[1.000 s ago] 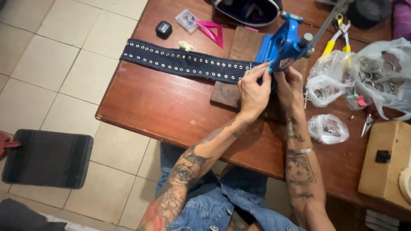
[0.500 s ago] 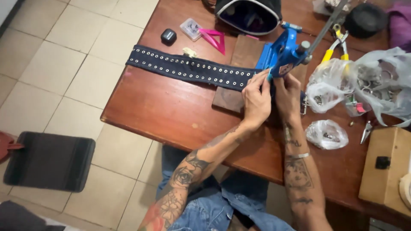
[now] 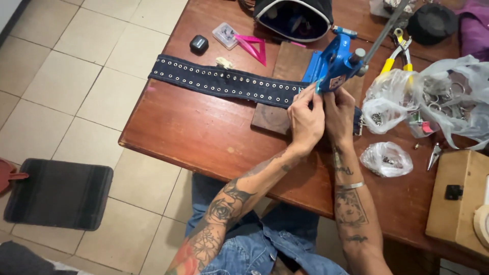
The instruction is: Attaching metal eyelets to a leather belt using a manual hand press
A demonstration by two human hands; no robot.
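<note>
Both hands meet at the base of a blue hand press [image 3: 333, 63] that stands on a dark wooden board [image 3: 285, 76] toward the far side of the brown wooden table [image 3: 204, 132]. The left hand [image 3: 305, 119] has its fingers curled and pinched onto the dark studded belt [image 3: 224, 81] right where the strap passes under the press head; the right hand [image 3: 340, 114] sits just beside it, fingers bent around the same stretch of strap — the exact fingertip grip there is hidden behind the left hand. The belt lies flat across the table, running from the press out to the left, its two rows of metal eyelets facing up. Beyond it, on the far side, lie a pink triangle ruler [image 3: 254, 47], a small clear plastic box [image 3: 225, 34], a little black case [image 3: 198, 44] and an open black pouch [image 3: 295, 18]. To the right of the press are yellow-handled pliers [image 3: 397, 56] and clear plastic bags of metal hardware [image 3: 433, 99] — a smaller bag [image 3: 387, 159] lies nearer. A light wooden box [image 3: 456, 201] sits at the right edge. On the tiled floor to the left lies a dark mat [image 3: 56, 193].
</note>
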